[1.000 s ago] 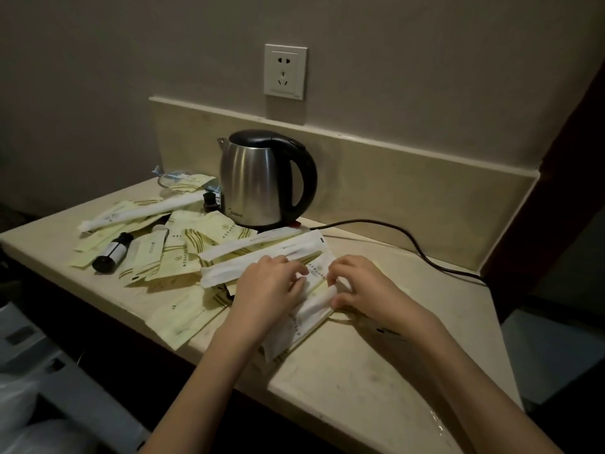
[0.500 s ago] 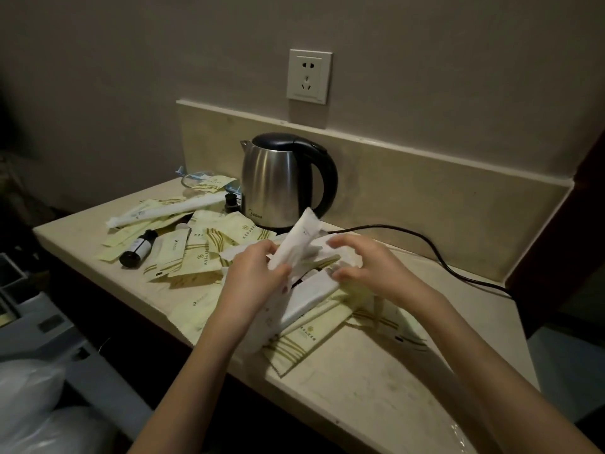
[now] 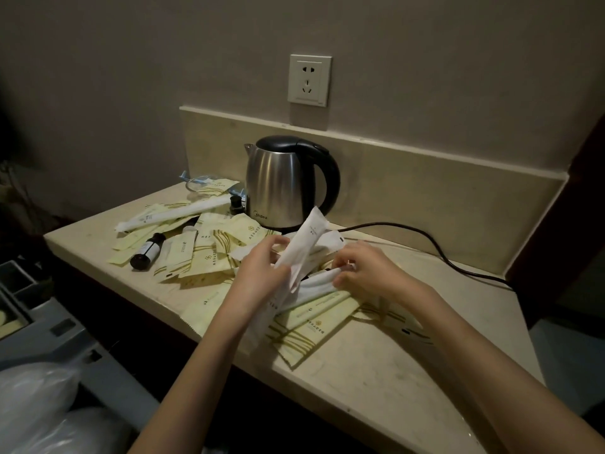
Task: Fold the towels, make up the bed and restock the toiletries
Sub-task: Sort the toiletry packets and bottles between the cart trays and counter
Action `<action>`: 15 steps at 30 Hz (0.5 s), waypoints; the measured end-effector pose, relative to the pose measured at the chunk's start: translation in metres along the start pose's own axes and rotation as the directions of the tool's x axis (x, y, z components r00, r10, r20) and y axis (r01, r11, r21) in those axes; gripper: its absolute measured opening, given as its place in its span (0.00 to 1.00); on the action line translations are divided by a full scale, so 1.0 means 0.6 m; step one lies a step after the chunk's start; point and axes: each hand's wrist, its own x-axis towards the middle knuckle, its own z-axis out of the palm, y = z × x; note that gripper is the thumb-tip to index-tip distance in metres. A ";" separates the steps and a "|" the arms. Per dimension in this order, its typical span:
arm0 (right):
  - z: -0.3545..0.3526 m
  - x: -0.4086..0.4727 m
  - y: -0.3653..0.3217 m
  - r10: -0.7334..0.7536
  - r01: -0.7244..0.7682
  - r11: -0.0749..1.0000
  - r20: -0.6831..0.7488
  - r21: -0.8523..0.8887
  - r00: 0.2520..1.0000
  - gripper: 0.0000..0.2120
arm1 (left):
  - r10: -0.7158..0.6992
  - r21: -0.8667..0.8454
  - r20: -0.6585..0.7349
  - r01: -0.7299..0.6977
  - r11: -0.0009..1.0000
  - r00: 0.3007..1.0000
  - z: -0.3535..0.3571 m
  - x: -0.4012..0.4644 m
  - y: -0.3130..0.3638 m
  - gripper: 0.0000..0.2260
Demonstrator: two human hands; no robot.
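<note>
Head view: your forearms reach in from the bottom edge over the counter (image 3: 376,381), both hands meeting above the heap of toiletries.
Left hand (image 3: 262,276): your fingers curl round a long white packet (image 3: 302,245), tilting it up off the pile so its top end points toward the kettle (probably to pull it free and sort it from the rest).
Right hand (image 3: 366,273): your fingertips pinch the edge of a second white packet (image 3: 316,286) lying under the first, likely steadying it so the stack does not slide.
Beneath your hands: cream sachets (image 3: 304,335) with gold stripes fan out to the counter's front edge, loose and overlapping.
Left of the pile: a small dark bottle (image 3: 147,252) lies on its side among more sachets, with another long white packet (image 3: 173,213) behind it.
Further back: a steel kettle (image 3: 281,188) stands upright on its base, its cord (image 3: 435,249) trailing right.
Wall: a socket (image 3: 309,79) sits above the backsplash, with nothing plugged in.
Stage: restocking looks barely begun; the items are unsorted.
</note>
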 end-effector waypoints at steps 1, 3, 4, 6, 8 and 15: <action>-0.011 -0.004 0.000 -0.036 0.034 0.998 -0.028 -0.055 0.999 0.05 | 0.024 -0.008 0.001 -0.024 1.000 1.000 -0.002 -0.001 0.000 0.22; -0.037 -0.016 0.000 -0.072 0.064 0.993 -0.081 -0.097 0.994 0.06 | 0.086 -0.005 0.005 -0.086 0.996 0.996 -0.006 0.001 0.003 0.23; -0.051 -0.023 0.000 -0.079 0.070 0.994 -0.106 -0.084 0.991 0.07 | 0.109 0.003 0.013 -0.109 0.994 0.994 -0.007 0.002 0.006 0.23; -0.074 -0.036 -0.002 -0.090 0.081 0.995 -0.143 -0.066 0.986 0.07 | 0.123 0.009 0.042 -0.124 0.992 0.991 -0.009 0.004 0.013 0.22; -0.094 -0.045 -0.009 -0.088 0.085 0.996 -0.168 -0.027 0.982 0.06 | 0.129 0.000 0.068 -0.129 0.992 0.989 -0.008 0.005 0.018 0.22; -0.099 -0.029 -0.057 -0.135 0.138 0.990 -0.151 0.004 0.979 0.06 | 0.120 -0.177 0.325 -0.065 0.982 0.938 -0.018 -0.004 0.032 0.19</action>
